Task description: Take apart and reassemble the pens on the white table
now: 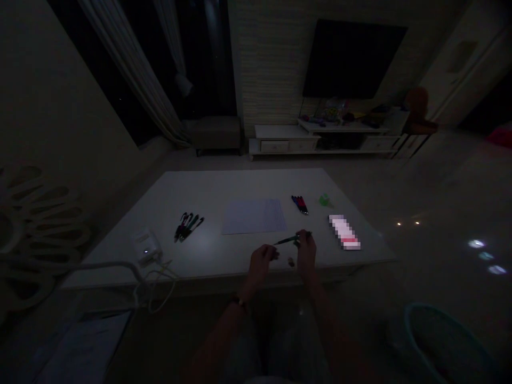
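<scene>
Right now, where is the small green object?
The small green object lies on the right of the white table in the head view, beside the pens, beyond the pixelated package.

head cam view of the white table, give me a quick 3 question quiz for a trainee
1. Which hand grips the dark green pen? a) left b) right c) neither
2. True or false: on the white table, the sheet of paper lies between the bunch of pens on the left and the bunch of pens on the right.
3. Fill the gap: the pink and white packet lies to the ____ of the sheet of paper.

Key: 1 b, the right hand; 2 true; 3 right
</scene>
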Tool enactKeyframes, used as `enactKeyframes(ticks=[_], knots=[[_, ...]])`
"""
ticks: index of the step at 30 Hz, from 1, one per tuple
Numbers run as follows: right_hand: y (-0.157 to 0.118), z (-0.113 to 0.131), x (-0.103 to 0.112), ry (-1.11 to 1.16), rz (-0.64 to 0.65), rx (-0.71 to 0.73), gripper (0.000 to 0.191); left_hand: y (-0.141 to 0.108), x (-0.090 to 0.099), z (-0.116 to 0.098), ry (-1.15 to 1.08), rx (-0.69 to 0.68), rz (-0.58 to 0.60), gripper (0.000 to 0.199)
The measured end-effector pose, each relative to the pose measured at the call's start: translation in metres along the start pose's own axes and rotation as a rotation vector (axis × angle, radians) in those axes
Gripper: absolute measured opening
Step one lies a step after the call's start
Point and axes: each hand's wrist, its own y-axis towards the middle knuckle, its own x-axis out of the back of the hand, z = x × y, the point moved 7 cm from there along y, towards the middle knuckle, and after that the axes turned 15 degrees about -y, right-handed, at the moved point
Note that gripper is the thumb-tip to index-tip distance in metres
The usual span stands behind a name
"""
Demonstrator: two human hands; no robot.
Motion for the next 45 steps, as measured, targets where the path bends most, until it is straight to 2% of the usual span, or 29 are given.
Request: enactKeyframes(ticks=[2,4,7,9,12,19,23,26,30,34,37,39,42,45], knots=[[0.025,-0.001,-0.007,0.308,0.057,-0.054,0.025,0.008,0.037,-0.015,0.351,-0.161,-0.125,0.036],[0.043,-0.001,-0.022,0.562,0.213,-0.127,0.024,0.016,0.07,-0.029,0.674,-0.308,-0.238,0.037],[0.06,0.001,-0.044,0.774,0.42,-0.222,0.033,0.028,0.093,-0.032,1.073,-0.413,-0.169,0.041],[0.068,0.003,-0.054,0.837,0.493,-0.245,0.038,0.033,0.099,-0.025,1.223,-0.405,-0.106,0.043],[0.078,0.005,-0.065,0.876,0.539,-0.249,0.038,0.037,0.101,-0.016,1.314,-0.344,-0.07,0.044],[0.097,0.017,-0.086,0.901,0.534,-0.216,0.036,0.037,0.099,-0.016,1.338,-0.33,-0.076,0.045],[0.102,0.028,-0.097,0.92,0.589,-0.199,0.031,0.037,0.099,-0.016,1.346,-0.322,-0.073,0.044],[0.106,0.032,-0.103,0.88,0.616,-0.189,0.032,0.037,0.098,-0.016,1.347,-0.319,-0.071,0.044],[0.121,0.023,-0.109,0.727,0.553,-0.178,0.032,0.035,0.097,-0.018,1.332,-0.33,-0.077,0.044],[0.14,-0.001,-0.12,0.362,0.458,-0.191,0.032,0.033,0.095,-0.019,1.326,-0.329,-0.083,0.044],[0.144,-0.016,-0.135,0.03,0.52,-0.183,0.048,0.033,0.094,-0.02,1.322,-0.317,-0.085,0.044],[0.143,-0.021,-0.143,-0.119,0.553,-0.12,0.049,0.033,0.094,-0.021,1.319,-0.308,-0.085,0.044],[0.141,-0.02,-0.147,-0.232,0.484,0.039,0.041,0.033,0.093,-0.022,1.31,-0.311,-0.084,0.044],[0.135,-0.026,-0.152,-0.254,0.478,0.065,0.036,0.033,0.093,-0.023,1.302,-0.315,-0.083,0.044]])
